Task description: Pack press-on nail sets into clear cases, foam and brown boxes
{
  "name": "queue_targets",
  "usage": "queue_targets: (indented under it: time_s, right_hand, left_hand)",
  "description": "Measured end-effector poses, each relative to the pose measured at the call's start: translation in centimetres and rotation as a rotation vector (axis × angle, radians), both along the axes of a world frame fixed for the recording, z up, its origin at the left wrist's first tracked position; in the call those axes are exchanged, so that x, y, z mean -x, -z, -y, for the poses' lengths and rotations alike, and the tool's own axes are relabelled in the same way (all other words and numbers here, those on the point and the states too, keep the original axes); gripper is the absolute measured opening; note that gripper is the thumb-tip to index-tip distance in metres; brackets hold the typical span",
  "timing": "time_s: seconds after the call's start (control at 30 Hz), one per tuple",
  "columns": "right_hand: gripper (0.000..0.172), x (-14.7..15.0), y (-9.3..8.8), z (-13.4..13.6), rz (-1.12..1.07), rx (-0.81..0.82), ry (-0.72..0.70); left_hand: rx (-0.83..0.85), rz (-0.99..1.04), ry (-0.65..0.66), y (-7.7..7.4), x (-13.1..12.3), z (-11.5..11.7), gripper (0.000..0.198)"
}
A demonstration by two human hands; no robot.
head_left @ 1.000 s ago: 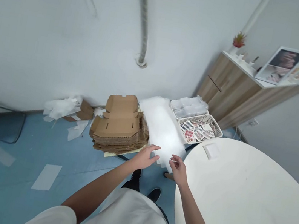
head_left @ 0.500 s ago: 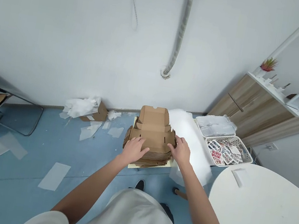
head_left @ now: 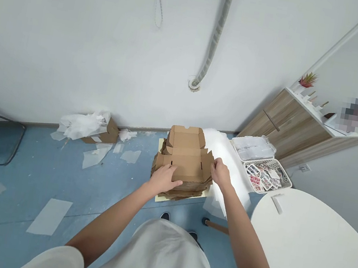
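A stack of flat brown cardboard boxes [head_left: 187, 185] lies in front of me, its top one an unfolded box blank [head_left: 185, 165] with creased flaps and two dark slots. My left hand [head_left: 163, 180] rests on the blank's near left part, thumb and fingers spread. At the right edge, the fingers of my right hand [head_left: 220, 173] are closed on the blank's side flap, which stands partly raised. Pale yellow sheet edges show around the stack's base.
White foam sheeting [head_left: 227, 153] lies right of the stack, beside a basket of small printed packs [head_left: 265, 178] and a tray of clear packaging [head_left: 254, 147]. A round white table [head_left: 314, 248] is at the right. Paper scraps [head_left: 50, 217] and a crumpled white heap [head_left: 84, 125] lie on the floor left.
My right hand has closed on the right side flap, which has come up and outward. The left hand stays on the blank. The view has shifted slightly to the right.
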State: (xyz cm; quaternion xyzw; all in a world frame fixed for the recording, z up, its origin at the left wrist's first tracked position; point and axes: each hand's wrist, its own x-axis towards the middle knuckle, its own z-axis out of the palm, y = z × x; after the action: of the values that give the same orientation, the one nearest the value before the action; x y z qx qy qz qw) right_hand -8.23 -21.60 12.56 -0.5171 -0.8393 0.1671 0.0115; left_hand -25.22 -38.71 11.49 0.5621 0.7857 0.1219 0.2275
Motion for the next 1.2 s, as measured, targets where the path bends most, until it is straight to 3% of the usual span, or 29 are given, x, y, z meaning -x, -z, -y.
queue_targets:
  time_s: [0.13,0.4,0.5,0.7,0.83,0.97,1.2]
  right_hand:
    - [0.02,-0.5,-0.7,0.5,-0.231,0.036,0.041]
    - [0.026,-1.2,-0.5,-0.1,-0.686,0.243,0.236]
    - [0.031,-1.2,-0.6,-0.3,-0.7,0.349,0.195]
    - [0.039,0.1,-2.0,0.3,-0.691,0.529,0.105]
    - [0.034,1.4,-2.5,0.6,-0.61,0.468,0.106]
    - [0.041,1.6,-2.6,1.1,-0.547,0.255,-0.004]
    - [0.047,0.7,-4.7,2.2,-0.58,0.018,-0.055]
  left_hand:
    - [-0.034,-0.054,0.046,0.6,-0.5,-0.8,0.049]
    - [-0.127,-0.121,0.167,1.0,-0.2,-0.8,0.037]
    - [-0.182,-0.193,0.213,1.2,-0.4,-0.8,0.032]
    - [-0.325,-0.32,0.181,1.7,-0.4,-0.7,0.037]
    - [-0.389,-0.246,0.185,1.5,-0.6,-0.2,0.035]
    - [-0.465,-0.192,0.024,0.6,-0.6,0.5,0.032]
    - [-0.429,-0.148,-0.361,-0.1,1.6,0.7,0.07]
